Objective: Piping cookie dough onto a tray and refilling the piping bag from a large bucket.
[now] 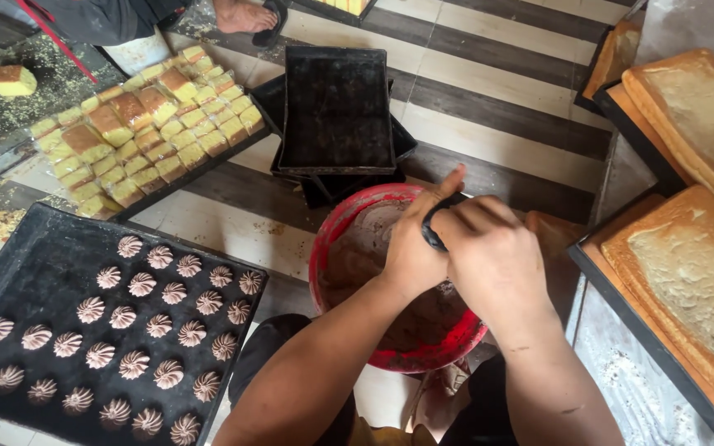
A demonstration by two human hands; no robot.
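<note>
– Gripping what, exactly, with both hands?

– A black handle [433,227], thin and curved. The left hand [411,248] has its fingers curled tight round it, with one finger pointing up. The right hand [493,264] is closed over it from the other side, knuckles up. What is at the end of the handle I cannot tell.

– And where is it?

– Over the red bucket [332,239], which stands on the floor between the person's knees. Inside is a brown mix [365,248], smeared thick up the wall.

– So which step is this?

– My guess is working or scooping that mix. It looks stiff and pasty, so any further pull calls for a firm two-handed hold and a steady bucket, since the round plastic base could tip.

– What lies around it?

– To the left there is a flat black tray [43,248] with rows of piped rosettes [159,326], pale brown, ridged and swirled. Beyond the bucket are stacked empty baking tins [336,107], dark and rectangular. Farther left is a tray of cake cubes [150,132], yellow with browned tops. On the right lie sponge sheets [696,272], broad, with golden crust at the edges and a rough, paler middle.

– Anyone else?

– Another person's foot [245,15] in a sandal, at the top, on the striped floor [497,91].
</note>
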